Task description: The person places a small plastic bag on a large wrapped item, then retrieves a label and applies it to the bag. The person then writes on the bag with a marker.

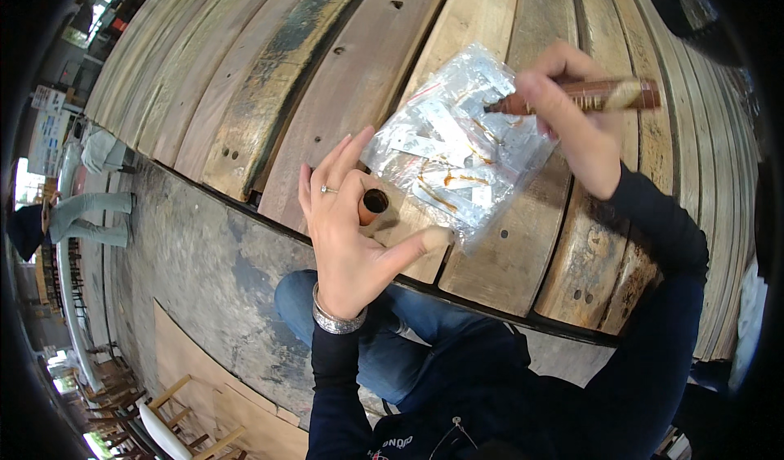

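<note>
My right hand point(576, 113) grips a brown marker point(588, 96), whose dark tip points down and left at the clear plastic bag point(523, 162). Small white-labelled packets show inside the bag, and brown ink strokes run across it. Spread over the bag's near left side is my left hand point(347, 235), wearing a ring and a wide silver bracelet. A brown marker cap point(373, 204) is held at its curled finger, open end facing up. The left thumb presses by the bag's near corner, and the outer fingers reach along its left edge.
The bag lies on a wide table of wooden planks point(359, 68) with dark gaps between them. A large cardboard sheet point(204, 362) and a wooden chair point(184, 419) are on the concrete floor at lower left. Another person point(86, 219) is at far left.
</note>
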`<state>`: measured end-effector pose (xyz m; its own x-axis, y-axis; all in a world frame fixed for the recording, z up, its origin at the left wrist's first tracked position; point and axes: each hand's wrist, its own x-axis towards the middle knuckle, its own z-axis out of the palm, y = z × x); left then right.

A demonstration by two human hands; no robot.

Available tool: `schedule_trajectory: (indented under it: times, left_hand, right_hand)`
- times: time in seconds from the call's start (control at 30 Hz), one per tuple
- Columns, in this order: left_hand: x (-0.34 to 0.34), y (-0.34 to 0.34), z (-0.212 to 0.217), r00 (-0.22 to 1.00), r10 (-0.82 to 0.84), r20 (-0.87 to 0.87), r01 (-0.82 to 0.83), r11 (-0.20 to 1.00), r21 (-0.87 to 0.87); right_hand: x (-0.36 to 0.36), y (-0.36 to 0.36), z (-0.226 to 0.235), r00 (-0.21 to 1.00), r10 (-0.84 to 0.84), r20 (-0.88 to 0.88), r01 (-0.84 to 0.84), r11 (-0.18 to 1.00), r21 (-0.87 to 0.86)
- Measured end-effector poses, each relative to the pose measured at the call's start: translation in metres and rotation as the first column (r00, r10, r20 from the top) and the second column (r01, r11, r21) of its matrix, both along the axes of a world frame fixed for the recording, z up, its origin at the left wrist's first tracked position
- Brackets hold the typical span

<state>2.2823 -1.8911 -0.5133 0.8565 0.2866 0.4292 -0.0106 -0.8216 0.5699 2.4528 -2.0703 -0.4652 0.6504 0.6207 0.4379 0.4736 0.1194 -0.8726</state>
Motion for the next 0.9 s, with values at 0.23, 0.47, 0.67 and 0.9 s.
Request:
schedule_trajectory:
  times: [0.23,0.47,0.67,0.9]
  left_hand:
    - [-0.003,0.001,0.002,0.999,0.009,0.043,-0.012,0.998,0.058]
    - [0.002,-0.010,0.004,0.997,-0.012,-0.079,0.021,0.994,0.109]
    - [0.003,-0.013,0.004,0.989,-0.007,-0.147,0.021,0.995,0.096]
    - [0.004,-0.015,0.004,0.988,-0.010,-0.153,0.029,0.992,0.123]
  right_hand:
    - [0.006,0.005,-0.008,0.994,-0.105,-0.032,0.103,0.993,-0.052]
    - [0.009,0.014,-0.027,0.989,0.069,-0.128,-0.089,0.984,-0.156]
    - [0.011,0.002,-0.028,0.982,0.157,-0.105,-0.176,0.963,-0.202]
    - [0.016,-0.001,-0.030,0.990,-0.016,-0.137,0.000,0.993,-0.119]
